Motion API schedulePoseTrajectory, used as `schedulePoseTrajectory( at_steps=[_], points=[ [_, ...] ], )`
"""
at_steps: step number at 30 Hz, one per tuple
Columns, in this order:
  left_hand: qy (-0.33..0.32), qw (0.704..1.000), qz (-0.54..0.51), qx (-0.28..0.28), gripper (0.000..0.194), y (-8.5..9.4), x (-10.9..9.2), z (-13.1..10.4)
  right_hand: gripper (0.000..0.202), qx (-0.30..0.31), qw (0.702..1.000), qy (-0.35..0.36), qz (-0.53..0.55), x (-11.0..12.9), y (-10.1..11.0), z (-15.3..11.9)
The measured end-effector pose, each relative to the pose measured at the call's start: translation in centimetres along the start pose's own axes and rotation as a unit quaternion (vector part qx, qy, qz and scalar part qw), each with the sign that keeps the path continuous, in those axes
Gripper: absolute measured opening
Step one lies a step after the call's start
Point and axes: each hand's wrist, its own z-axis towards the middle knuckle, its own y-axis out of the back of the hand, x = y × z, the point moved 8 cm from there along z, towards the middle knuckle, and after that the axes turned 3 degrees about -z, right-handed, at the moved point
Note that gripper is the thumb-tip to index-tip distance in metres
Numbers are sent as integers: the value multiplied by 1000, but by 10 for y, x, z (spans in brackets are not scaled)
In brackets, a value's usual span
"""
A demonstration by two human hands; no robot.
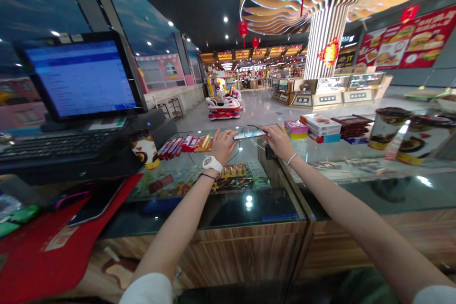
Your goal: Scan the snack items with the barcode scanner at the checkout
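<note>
A thin, flat light-blue pack (250,135) is on or just above the far part of the glass counter top; its exact kind does not show. My left hand (223,145), with a white watch (213,164) on its wrist, grips the pack's left end. The right end is held by my right hand (280,140), which wears a thin pale bracelet. Left of my left hand lie red and yellow snack packs (188,143). Just beyond my right hand, to the right, stand a pink and yellow stack of small boxes (296,128) and white boxes (320,124).
At the left are a monitor (81,76), a keyboard (24,145), a phone (98,202) on a red mat (85,247), and a patterned cup (145,149). Dark packets (352,126) and large cups (388,128) stand at the right. A kiddie ride (224,104) sits beyond the counter.
</note>
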Motion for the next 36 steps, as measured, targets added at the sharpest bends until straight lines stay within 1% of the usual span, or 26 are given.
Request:
schedulePoseTrajectory(
  at_steps=[4,7,8,10,12,14,15,18,20,24,28,31,36],
  points=[
    [-21,1000,-13,1,25,-2,-2,0,35,-26,1000,7,12,-3,-1,-2],
    [-20,999,-27,-12,21,0,-1,0,29,-47,998,25,35,-4,1,0],
    [-17,999,-29,-17,20,1,0,0,30,-43,997,36,48,-5,1,1],
    [-7,999,-30,-25,20,3,3,-1,39,-20,995,52,83,-11,2,5],
    [4,999,-28,-29,20,4,8,-1,53,-2,993,40,114,-28,4,7],
    [16,999,-26,-32,20,4,13,-2,61,-1,992,-2,124,-56,7,5],
    [22,999,-26,-33,20,4,16,-2,64,9,992,-19,125,-70,5,2],
    [35,999,-24,-32,20,1,23,-3,70,69,989,-29,128,-103,-8,-13],
    [41,999,-21,-29,20,-1,26,-3,70,116,983,-15,140,-114,-22,-23],
    [34,999,-19,-23,21,-4,27,-4,75,172,971,22,163,-117,-47,-33],
    [30,999,-22,-18,21,-6,27,-4,75,208,961,32,176,-113,-65,-33],
    [30,999,-24,-16,21,-8,28,-4,69,225,955,32,190,-110,-70,-34],
    [30,999,-31,-13,21,-11,29,-5,59,239,950,36,198,-104,-71,-36]
  ],
)
